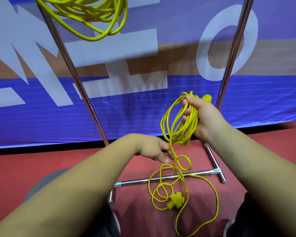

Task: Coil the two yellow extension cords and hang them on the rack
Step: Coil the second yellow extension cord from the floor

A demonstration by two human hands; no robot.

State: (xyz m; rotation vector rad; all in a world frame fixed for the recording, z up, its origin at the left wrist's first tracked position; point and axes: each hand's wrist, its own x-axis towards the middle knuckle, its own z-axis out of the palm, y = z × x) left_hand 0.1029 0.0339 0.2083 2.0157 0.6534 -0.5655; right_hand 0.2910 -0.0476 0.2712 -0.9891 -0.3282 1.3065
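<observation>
Two yellow extension cords show. One hangs as a finished coil (91, 39) of smooth round loops on the chrome tube rack (143, 181), at the upper left of the frame. The second cord (192, 117) is half coiled. The right hand (203, 115), right of centre, is closed around its bunched loops, with a rounded plug (207, 98) above the knuckles. The left hand (154, 149) lies just below, fingers straight against the one strand dropping from the bunch. The rest sprawls in loose loops over the red floor (41, 165) and the rack's base bar, ending in a three-way socket block (175, 200) at lower centre.
</observation>
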